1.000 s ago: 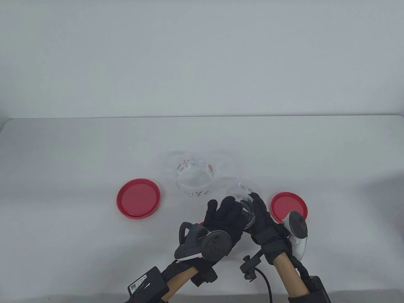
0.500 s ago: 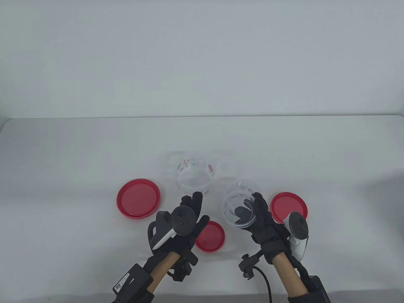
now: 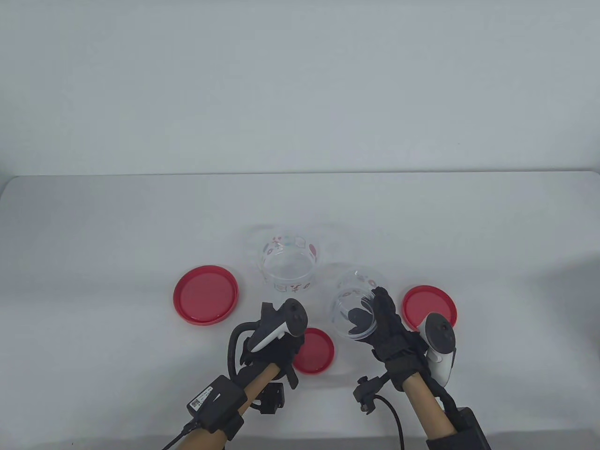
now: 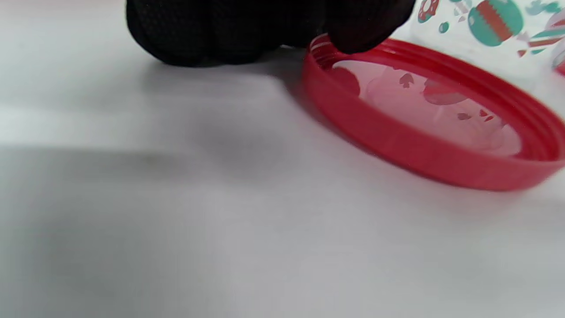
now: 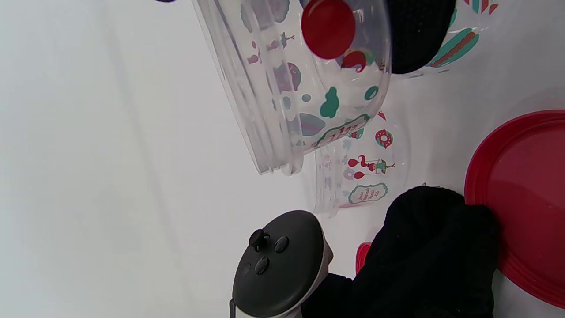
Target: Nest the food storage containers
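On the white surface [image 3: 93,243] I read the step in hand as the transfer: the smaller clear printed plastic container [image 3: 355,304] is lifted and tilted, ready to go into the larger clear printed plastic container [image 3: 289,262], which stands upright and open near mid-surface. My right hand [image 3: 391,328] grips the smaller container, fingers inside its mouth and palm against the wall. I judge that the next move calls for turning it base-down, centring it over the larger rim, then lowering it.

The large red round lid [image 3: 205,294] lies left of the containers, the medium red round lid [image 3: 429,307] right, partly behind the right hand.

My left hand [image 3: 269,349] rests at the edge of the small red round lid [image 3: 313,350], fingers curled; whether they pinch the lid I cannot tell. The clear walls blur against the surface, so rim outlines are hard to trace.
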Available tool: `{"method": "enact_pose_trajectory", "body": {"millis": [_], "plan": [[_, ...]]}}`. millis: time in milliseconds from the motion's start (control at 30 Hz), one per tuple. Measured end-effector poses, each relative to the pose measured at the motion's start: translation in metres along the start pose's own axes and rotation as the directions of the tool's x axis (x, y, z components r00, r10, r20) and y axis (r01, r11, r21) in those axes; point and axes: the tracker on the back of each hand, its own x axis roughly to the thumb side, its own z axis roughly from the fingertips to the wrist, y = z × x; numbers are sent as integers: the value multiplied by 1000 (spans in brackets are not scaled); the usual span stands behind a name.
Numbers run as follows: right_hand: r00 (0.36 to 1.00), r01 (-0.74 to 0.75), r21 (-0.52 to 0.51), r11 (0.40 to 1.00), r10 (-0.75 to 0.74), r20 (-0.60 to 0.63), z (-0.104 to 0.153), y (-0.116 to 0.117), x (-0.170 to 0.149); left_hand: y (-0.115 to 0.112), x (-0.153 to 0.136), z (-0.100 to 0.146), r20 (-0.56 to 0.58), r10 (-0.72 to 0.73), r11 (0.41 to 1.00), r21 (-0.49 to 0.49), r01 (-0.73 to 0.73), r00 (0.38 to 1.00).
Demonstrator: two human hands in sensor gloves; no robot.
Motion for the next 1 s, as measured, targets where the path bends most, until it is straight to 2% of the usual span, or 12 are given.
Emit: {"method": "enact_pose_trajectory", "body": {"millis": [267,500,600,733,867,1000], "plan": [[1000,-16,12,1000,16,-11,-1,2,-2,-4,10,-1,-48,-106,991,71,110,993],[999,-51,15,999,51,-2,1,5,-2,-1,3,5,-38,-65,991,116,68,997],[998,-62,15,998,62,4,1,6,-2,7,-2,12,-25,-9,986,164,13,1000],[998,-67,22,997,67,7,1,6,-2,13,-9,18,41,150,976,155,-155,988],[997,-82,37,996,82,10,1,8,-2,19,-11,22,75,185,965,176,-196,980],[993,-117,59,991,116,20,1,12,-1,27,-11,29,132,290,928,205,-312,948]]}}
